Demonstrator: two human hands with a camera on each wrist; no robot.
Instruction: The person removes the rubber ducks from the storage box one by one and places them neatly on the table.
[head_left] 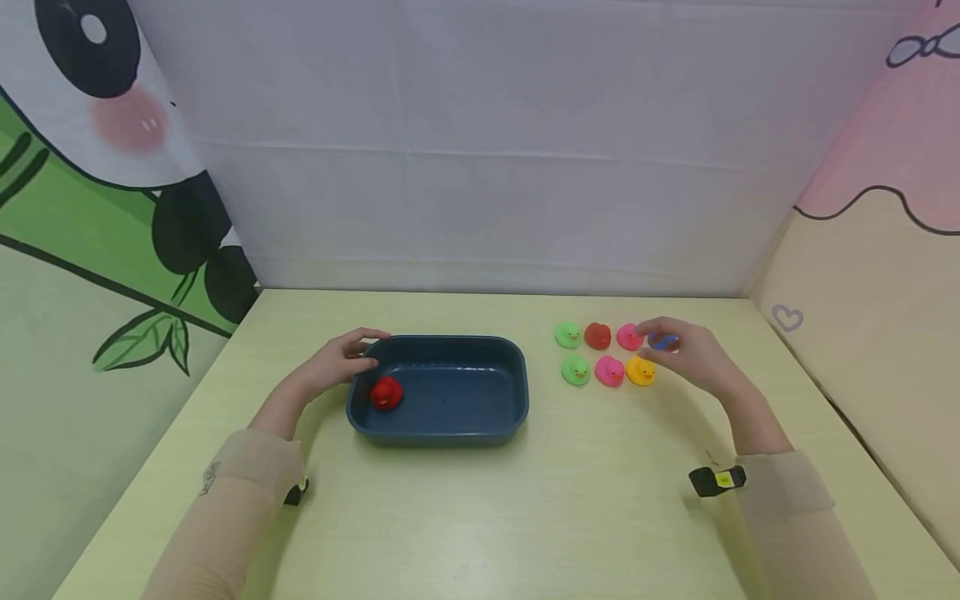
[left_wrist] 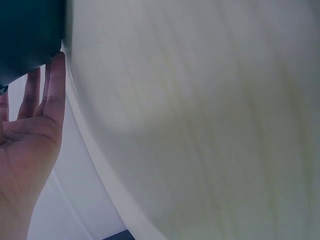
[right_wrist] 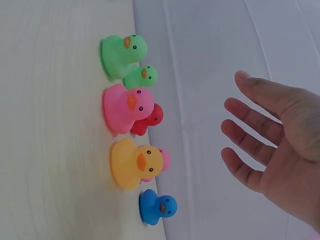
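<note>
My left hand (head_left: 337, 364) rests at the back-left corner of a dark blue rectangular tray (head_left: 438, 439), its thumb over the rim. In the left wrist view its fingers (left_wrist: 57, 95) run fairly straight along the outside of the tray (left_wrist: 30, 35). A red rubber duck (head_left: 386, 393) sits inside at the left. My right hand (head_left: 690, 354) hovers over a blue rubber duck (right_wrist: 156, 206), thumb and fingers apart with nothing between them. The hand partly covers that duck in the head view. Close by are a yellow duck (head_left: 641, 372) and a pink duck (head_left: 629, 337).
Other rubber ducks stand in two rows right of the tray: a green duck (head_left: 567, 335) and a red duck (head_left: 597, 336) behind, another green duck (head_left: 576, 370) and a pink duck (head_left: 609, 371) in front. A white cloth wall (head_left: 480, 208) rises behind the table.
</note>
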